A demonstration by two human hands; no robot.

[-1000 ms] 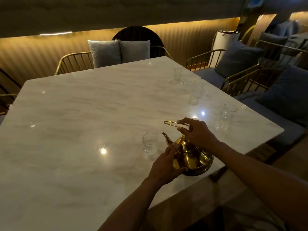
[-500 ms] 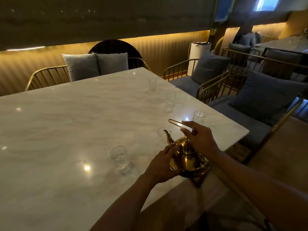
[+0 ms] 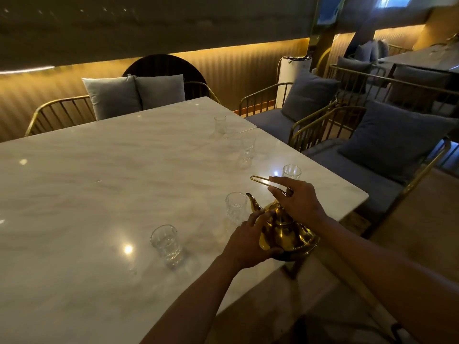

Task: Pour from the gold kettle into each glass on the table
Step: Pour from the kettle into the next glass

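The gold kettle is at the marble table's near right edge, spout pointing left toward a clear glass. My right hand grips the kettle's wire handle from above. My left hand cups the kettle's left side and base. Another glass stands nearer to me on the left. A glass sits just behind my right hand. Two more glasses, one mid-table and one farther back, line the right side.
Gold-framed chairs with blue cushions crowd the table's right side. A bench with two grey pillows runs along the far edge. The table's near right edge drops to a wooden floor.
The view has shifted, so the kettle and hands sit lower right of the glasses now. The kettle's spout has come closer to the glass beside it. Both hands keep their hold.
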